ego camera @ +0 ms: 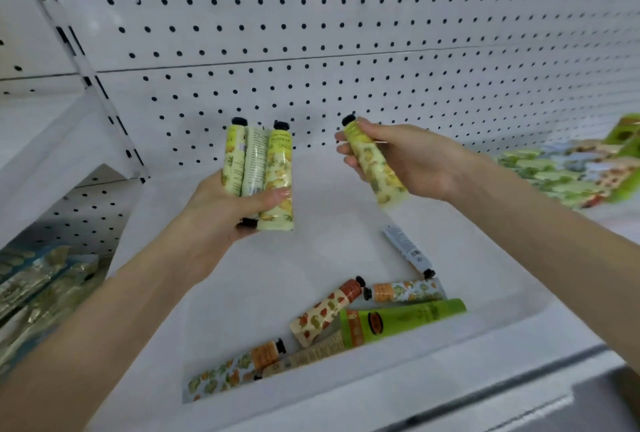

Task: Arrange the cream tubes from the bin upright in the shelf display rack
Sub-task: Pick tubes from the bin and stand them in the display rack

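Observation:
My left hand (225,210) grips a bundle of three yellow-green cream tubes (258,168), two with black caps pointing up and the middle one cap down. My right hand (412,161) holds a single yellow lemon-print tube (377,168) tilted, its black cap toward the pegboard. Both hands hover above the white bin (467,338). Several tubes lie flat at the bin's front: an orange strawberry-print tube (325,314), a bright green tube (401,320), an orange-and-blue floral tube (405,291), a white tube (408,249) and another floral tube (232,371).
A white pegboard wall (346,50) rises behind the bin. Colourful packaged goods (571,172) lie on the shelf to the right. Gold-green packets (38,289) fill the lower shelf at left. A slotted white upright (86,75) stands at left.

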A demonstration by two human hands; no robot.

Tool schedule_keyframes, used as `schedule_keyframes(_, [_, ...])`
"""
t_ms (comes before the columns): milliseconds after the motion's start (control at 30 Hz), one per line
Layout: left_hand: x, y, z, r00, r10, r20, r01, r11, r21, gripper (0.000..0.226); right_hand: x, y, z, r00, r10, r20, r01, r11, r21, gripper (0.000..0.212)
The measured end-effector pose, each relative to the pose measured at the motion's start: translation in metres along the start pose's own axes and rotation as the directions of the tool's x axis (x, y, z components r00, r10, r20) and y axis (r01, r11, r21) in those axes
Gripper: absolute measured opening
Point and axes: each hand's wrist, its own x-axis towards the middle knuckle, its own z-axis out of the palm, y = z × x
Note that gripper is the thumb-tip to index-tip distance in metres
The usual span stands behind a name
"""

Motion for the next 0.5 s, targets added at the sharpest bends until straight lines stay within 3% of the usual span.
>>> schedule_keyframes(233, [-0.002, 0.032, 0.074, 0.997, 0.061, 0.042, -0.061, 0.998, 0.002, 0.044, -0.084, -0.037, -0.064, 0.996, 0.074, -0.04, -0.083, 0.948, -0.306, 0.045])
schedule_keyframes(400, [0.012, 0.036, 0.154, 0.995, 0.076, 0.064, -0.074, 0.996, -0.039, 0.043, -0.129, -0.066, -0.137, 0.996, 0.082, -0.045, -0.092, 0.767, -0.635, 0.023])
schedule_keyframes(500, [0.026, 0.04, 0.204, 0.997, 0.058, 0.046, -0.053, 0.995, -0.09, 0.051, -0.144, -0.08, -0.18, 0.995, 0.083, -0.052, -0.096, 0.705, -0.703, 0.03])
